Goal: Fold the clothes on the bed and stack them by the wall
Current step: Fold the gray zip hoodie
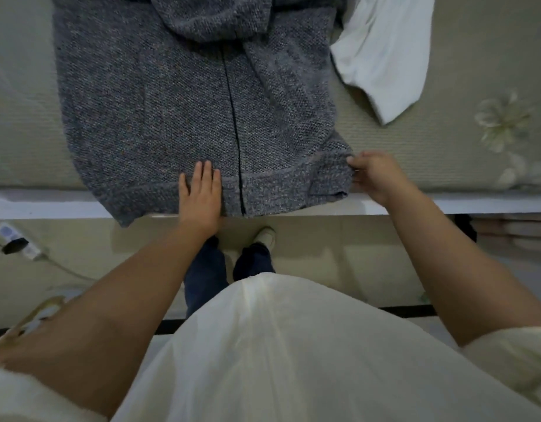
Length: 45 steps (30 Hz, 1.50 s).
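White shirt (293,345); cardigan (187,117) top cropped.

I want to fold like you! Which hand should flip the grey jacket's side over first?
Probably the right hand: its fingers already pinch the grey jacket at its hem corner. The left hand lies flat, holding the hem down.

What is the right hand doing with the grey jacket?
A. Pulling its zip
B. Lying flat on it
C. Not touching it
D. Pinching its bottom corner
D: the right hand pinches the bottom corner of the grey jacket with curled fingers, while the left hand lies flat beside the zip.
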{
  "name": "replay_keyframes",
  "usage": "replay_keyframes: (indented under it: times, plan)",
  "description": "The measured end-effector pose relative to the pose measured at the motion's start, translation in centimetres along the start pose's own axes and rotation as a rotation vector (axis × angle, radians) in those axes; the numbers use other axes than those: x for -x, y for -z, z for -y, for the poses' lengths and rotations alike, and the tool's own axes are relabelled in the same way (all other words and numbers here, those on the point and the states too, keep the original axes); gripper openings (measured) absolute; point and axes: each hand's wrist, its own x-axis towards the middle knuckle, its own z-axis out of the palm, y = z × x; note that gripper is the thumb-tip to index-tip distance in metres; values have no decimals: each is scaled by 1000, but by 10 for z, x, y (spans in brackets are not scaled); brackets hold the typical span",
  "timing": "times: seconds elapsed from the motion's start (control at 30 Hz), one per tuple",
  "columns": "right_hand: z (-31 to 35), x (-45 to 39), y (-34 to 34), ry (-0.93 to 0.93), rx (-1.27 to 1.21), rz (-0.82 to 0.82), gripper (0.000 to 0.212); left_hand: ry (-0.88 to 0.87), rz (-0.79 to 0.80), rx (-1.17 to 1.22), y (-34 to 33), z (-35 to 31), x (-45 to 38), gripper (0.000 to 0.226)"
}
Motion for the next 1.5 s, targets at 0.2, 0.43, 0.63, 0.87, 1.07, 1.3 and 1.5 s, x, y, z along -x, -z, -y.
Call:
replay_keyframes:
  times: [0.2, 0.43, 0.63, 0.87, 1.07, 1.3, 1.5]
  plan:
    - [14, 17, 4, 36, -214, 96, 40, 48, -93, 83, -4, -3, 9, 75]
    - [7, -1, 2, -54, -227, -99, 36, -72, -433, 310, -9, 44, 17, 40]
    - [-34, 13, 15, -31, -101, -207, 39, -237, -529, 298, 2, 79, 48, 32]
    - [-56, 21, 0, -76, 120, -313, 34, -329, -579, 194, 18, 94, 72, 24]
    - [7, 36, -6, 12, -279, -322, 41, -326, -700, 153, 60, 117, 76, 20]
    - [106, 41, -30, 245, -163, -400, 28, -205, -722, 124, 155, 138, 65, 22]
    - [174, 33, -40, 778, 556, -500, 34, -160, -854, 103, 249, 153, 14, 27]
